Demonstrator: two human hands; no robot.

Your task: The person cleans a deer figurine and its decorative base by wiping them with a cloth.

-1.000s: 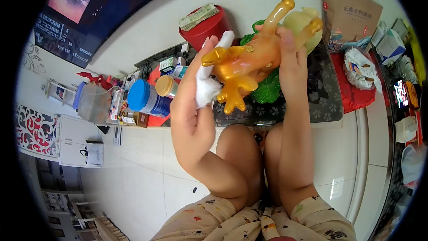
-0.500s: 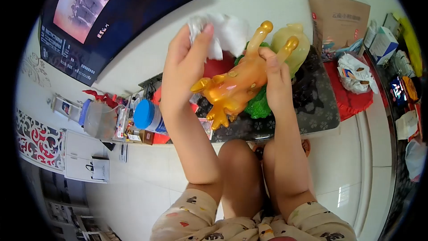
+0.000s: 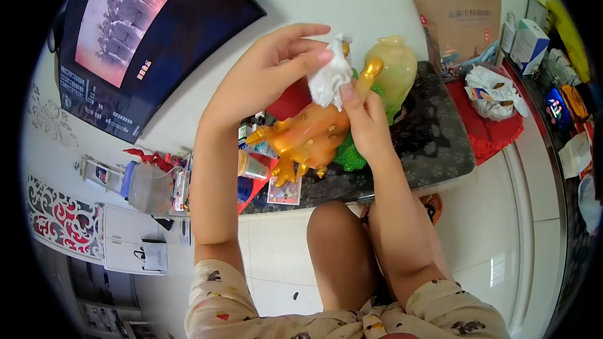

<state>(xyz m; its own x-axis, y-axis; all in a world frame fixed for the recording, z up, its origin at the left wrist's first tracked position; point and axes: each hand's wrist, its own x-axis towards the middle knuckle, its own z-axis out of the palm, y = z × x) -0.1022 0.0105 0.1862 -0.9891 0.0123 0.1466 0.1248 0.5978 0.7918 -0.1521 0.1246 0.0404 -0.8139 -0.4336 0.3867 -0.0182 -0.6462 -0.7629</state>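
My left hand [image 3: 276, 66] pinches a crumpled white tissue [image 3: 331, 81], its thumb on the tissue and its fingers stretched out behind. The tissue lies against one of the raised limbs of a glossy orange animal figurine [image 3: 317, 127] with gold tips. My right hand [image 3: 367, 124] grips the figurine near its limbs, the thumb touching the tissue's lower edge. The figurine is tilted, with its gold end pointing down and left. Behind it stands a pale green and yellow cabbage-shaped ornament [image 3: 392, 72] with bright green lower parts. The tissue hides part of the figurine.
A dark patterned tabletop [image 3: 440, 163] lies beneath the ornaments. A red card and a small picture card [image 3: 284, 191] rest at its left. A brown paper bag [image 3: 458, 31] stands behind, near a white plastic bag [image 3: 496, 97] on a red stool. A television [image 3: 157, 37] fills the upper left.
My left hand has brought the tissue right and down onto the figurine's limb. The figurine and my right hand have shifted slightly left and down. The view has turned a little.
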